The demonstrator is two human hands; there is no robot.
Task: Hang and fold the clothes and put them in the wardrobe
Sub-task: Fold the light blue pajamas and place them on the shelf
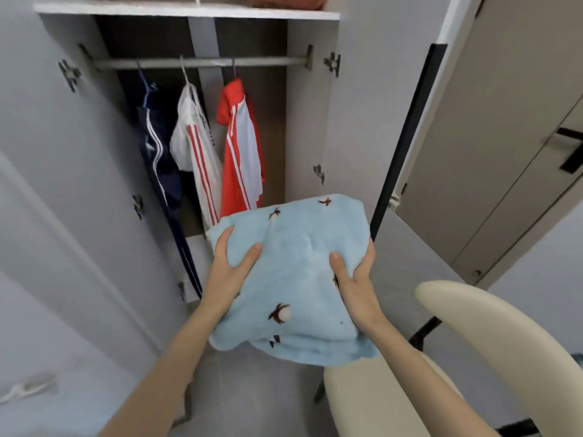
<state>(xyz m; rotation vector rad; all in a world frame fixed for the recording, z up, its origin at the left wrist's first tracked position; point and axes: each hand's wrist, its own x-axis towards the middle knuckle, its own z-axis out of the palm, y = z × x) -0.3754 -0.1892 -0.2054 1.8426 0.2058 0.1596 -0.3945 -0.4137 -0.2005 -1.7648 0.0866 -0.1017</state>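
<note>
Folded blue garment point(293, 272), held level before the open wardrobe point(310, 127). Left grip point(228, 269) and right grip point(355, 275) each clasp a side edge, thumbs on top, likely to keep the folds intact. Jackets point(197, 143) hang on the rail point(202, 62), so this piece probably lies flat.

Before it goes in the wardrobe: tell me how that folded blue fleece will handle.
Probably floppy: the blue fleece droops past the left hand and right hand gripping its sides. Likely light, being fluffy. Plush surface, so unlikely to slip.
</note>
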